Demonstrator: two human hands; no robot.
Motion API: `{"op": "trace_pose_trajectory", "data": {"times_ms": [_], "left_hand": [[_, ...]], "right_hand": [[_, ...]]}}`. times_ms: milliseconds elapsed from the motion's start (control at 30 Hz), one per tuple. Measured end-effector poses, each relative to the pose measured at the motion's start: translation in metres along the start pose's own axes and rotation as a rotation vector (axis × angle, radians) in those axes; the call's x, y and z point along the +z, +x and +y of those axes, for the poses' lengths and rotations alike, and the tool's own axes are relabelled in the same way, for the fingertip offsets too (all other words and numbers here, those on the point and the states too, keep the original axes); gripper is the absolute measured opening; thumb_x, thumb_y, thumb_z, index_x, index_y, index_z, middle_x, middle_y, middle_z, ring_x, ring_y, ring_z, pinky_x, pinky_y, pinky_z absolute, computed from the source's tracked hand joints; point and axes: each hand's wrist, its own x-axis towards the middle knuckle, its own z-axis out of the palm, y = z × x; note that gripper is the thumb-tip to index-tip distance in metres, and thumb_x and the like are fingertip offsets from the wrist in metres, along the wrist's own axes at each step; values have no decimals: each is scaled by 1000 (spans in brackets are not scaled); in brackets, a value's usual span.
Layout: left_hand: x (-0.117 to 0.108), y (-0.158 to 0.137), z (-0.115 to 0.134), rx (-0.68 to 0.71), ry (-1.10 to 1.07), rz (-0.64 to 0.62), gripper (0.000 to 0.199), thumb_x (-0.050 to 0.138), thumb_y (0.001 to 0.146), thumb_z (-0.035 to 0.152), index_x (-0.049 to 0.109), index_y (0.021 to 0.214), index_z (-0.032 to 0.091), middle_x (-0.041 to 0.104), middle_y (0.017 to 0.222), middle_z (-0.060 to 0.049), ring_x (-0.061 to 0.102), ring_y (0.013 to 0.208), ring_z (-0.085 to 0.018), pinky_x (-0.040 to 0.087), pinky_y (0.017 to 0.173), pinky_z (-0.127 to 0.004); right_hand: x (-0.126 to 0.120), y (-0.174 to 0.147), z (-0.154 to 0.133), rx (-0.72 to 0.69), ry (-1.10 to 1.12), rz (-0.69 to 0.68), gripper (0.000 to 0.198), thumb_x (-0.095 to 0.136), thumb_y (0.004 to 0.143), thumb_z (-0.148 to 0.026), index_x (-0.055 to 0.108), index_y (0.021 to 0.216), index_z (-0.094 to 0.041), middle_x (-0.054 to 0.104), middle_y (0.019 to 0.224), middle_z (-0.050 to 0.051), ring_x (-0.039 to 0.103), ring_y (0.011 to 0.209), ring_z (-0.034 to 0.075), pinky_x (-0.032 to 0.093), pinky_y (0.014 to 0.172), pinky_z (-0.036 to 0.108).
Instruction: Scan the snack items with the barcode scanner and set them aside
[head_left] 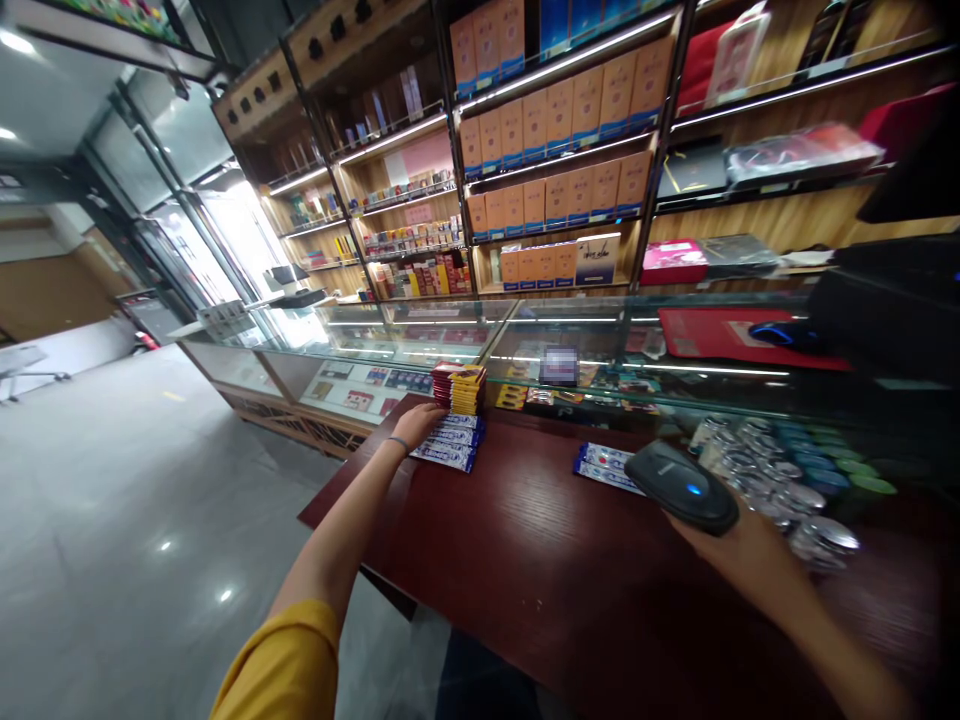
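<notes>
My left hand [417,427], a band round its wrist, is at the left end of a row of blue-and-white packets [454,440] on the dark red table. Its fingers are bent onto the end of the farthest packet; the fingertips are small and partly hidden. Just beyond stand stacked dark red boxes [444,385] and yellow packs [467,390], side by side. My right hand [739,530] is closed round a black barcode scanner [682,487] with a lit blue light. The scanner's head overlaps a second group of blue-and-white packets [607,464].
Silver-lidded cans [821,540] and several green and blue ones [847,465] crowd the table's right side. A glass display counter [502,335] runs along the far edge. Behind it rise shelves with orange boxes [559,200]. A computer mouse [784,335] lies on a red mat [697,335].
</notes>
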Motion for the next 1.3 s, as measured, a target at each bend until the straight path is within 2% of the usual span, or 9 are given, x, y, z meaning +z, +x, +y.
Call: {"op": "trace_pose_trajectory", "data": {"times_ms": [100,267,400,533,767,933,1033,1167,1300], "left_hand": [[1,1,0,-10,-85,7,35,67,81,15,76,111,28,70,120,-8,65,113,-24,44,110,-36],[-1,-1,5,-26,-57,-23,37,64,82,16,74,115,27,70,121,-9,64,113,-24,46,107,-36],[0,-5,15,-30,-45,57,35,63,85,18,73,117,27,69,121,-9,63,114,-25,47,106,-38],[9,-7,37,-21,-68,159,29,61,90,25,73,116,26,69,119,-10,63,113,-26,47,106,-39],[35,9,106,89,-259,203,28,63,91,33,72,117,27,68,119,-9,61,116,-28,44,110,-42],[73,29,178,106,-556,177,28,71,85,28,74,113,27,67,120,-9,59,119,-29,39,115,-45],[99,38,221,122,-721,154,28,75,81,25,76,109,28,68,118,-9,59,119,-29,39,115,-45],[132,44,264,263,-612,117,30,69,87,25,73,116,26,67,121,-9,59,120,-28,44,111,-46],[155,46,286,409,-364,92,32,63,92,28,69,124,23,67,124,-10,60,118,-26,49,104,-44]], "right_hand": [[0,-4,-17,47,20,-47,51,61,80,-53,58,124,-27,76,109,9,71,102,34,56,84,44],[0,-6,-26,78,4,-46,48,61,80,-52,59,121,-27,77,100,8,72,98,35,56,78,42],[1,-3,-17,54,9,-21,48,64,78,-49,60,120,-26,77,104,9,72,100,34,56,81,42],[-1,1,-10,22,15,11,47,67,76,-46,62,118,-24,76,107,9,72,100,33,57,80,39],[-22,7,-20,56,82,82,46,67,77,-43,63,117,-20,77,105,11,72,102,33,57,83,42],[-37,10,-24,107,89,151,43,67,78,-46,66,112,-20,78,93,10,73,100,33,59,79,41],[-43,13,-19,115,106,213,39,68,77,-47,67,105,-20,78,98,11,72,104,32,59,84,41],[-51,15,-12,111,165,260,39,69,77,-48,68,102,-18,77,105,13,72,102,31,58,86,42],[-60,16,-10,157,197,294,43,72,75,-48,69,107,-19,78,92,12,74,86,31,60,73,40]]}}
